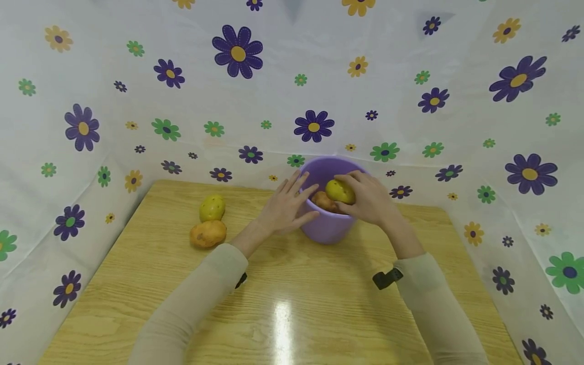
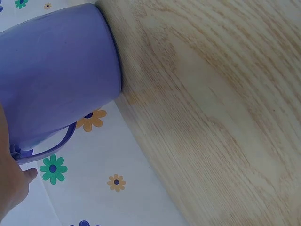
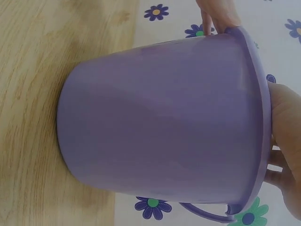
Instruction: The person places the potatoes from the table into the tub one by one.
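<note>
A purple bucket (image 1: 326, 227) stands upright at the back of the wooden table. My right hand (image 1: 371, 198) reaches over its right rim and grips a yellow, dark-dotted potato-like piece (image 1: 339, 191) inside the mouth. Beside that piece, a brown potato (image 1: 324, 202) shows in the bucket; anything deeper is hidden. My left hand (image 1: 286, 207) rests at the left rim with its fingers spread and fairly straight. Seen from the right wrist, the left hand (image 3: 218, 14) touches the rim and the right hand (image 3: 287, 136) is over the opening.
Left of the bucket, a second yellow dotted piece (image 1: 212, 208) touches a tan potato (image 1: 208, 233) on the table (image 1: 255, 304). A flower-printed sheet (image 1: 274, 101) rises behind and at both sides. The bucket's handle (image 2: 61, 146) hangs at its side.
</note>
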